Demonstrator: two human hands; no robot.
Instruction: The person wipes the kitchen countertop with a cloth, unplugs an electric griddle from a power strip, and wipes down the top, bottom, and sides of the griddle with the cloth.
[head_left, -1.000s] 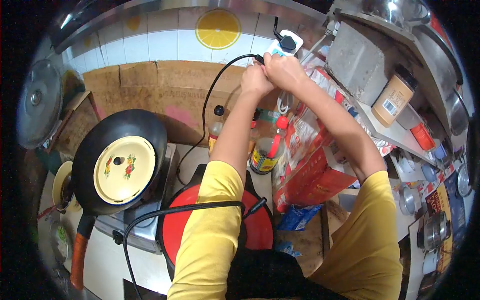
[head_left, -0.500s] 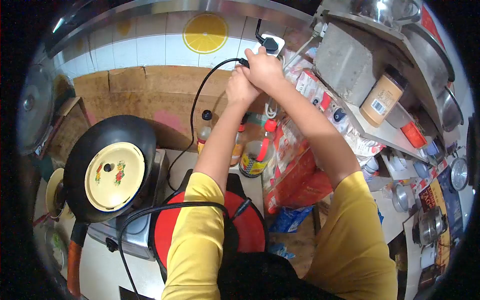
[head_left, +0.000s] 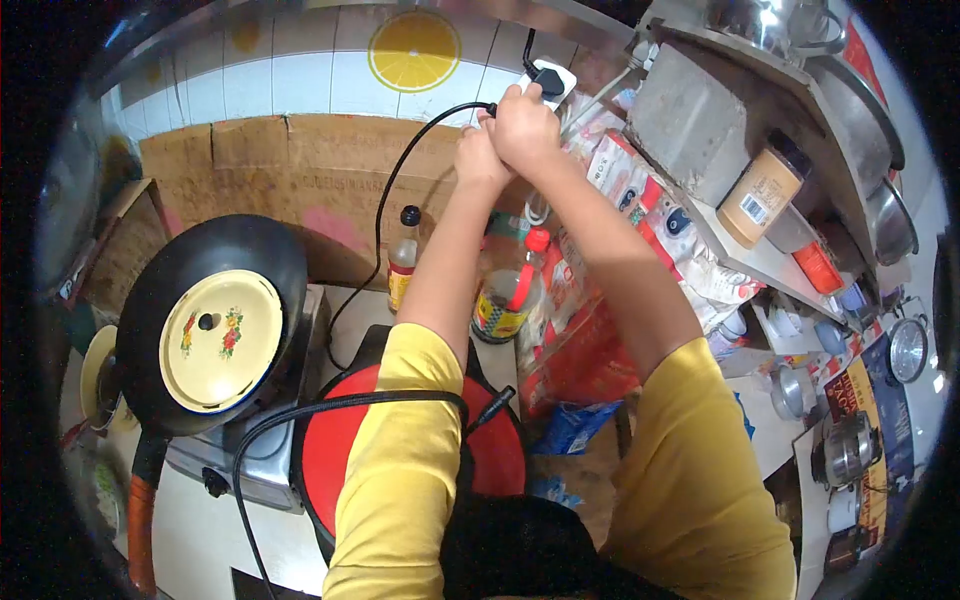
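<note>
Both my hands are together at the white power socket (head_left: 566,78) by the tiled wall. A black plug (head_left: 547,83) sits in its upper part, just above my fingers. My right hand (head_left: 527,128) is closed around the end of a black power cord (head_left: 388,190), at its plug; most of that plug is hidden. My left hand (head_left: 480,156) is closed just below and left of it, pressed against the right hand, and what its fingers hold is hidden. The cord runs down behind my left forearm to the red-topped round cooker (head_left: 340,425).
A black wok (head_left: 240,240) with a cream flowered lid (head_left: 220,340) stands on the gas stove (head_left: 235,460) at left. Sauce bottles (head_left: 402,262) and a red-capped jar (head_left: 500,310) stand below my arms. Red bags (head_left: 585,350) and a shelf with a brown jar (head_left: 765,190) are at right.
The view has tilted slightly, so the stove and cooker appear a little higher and further left. My hands remain closed together at the socket, the right wrist slightly turned.
</note>
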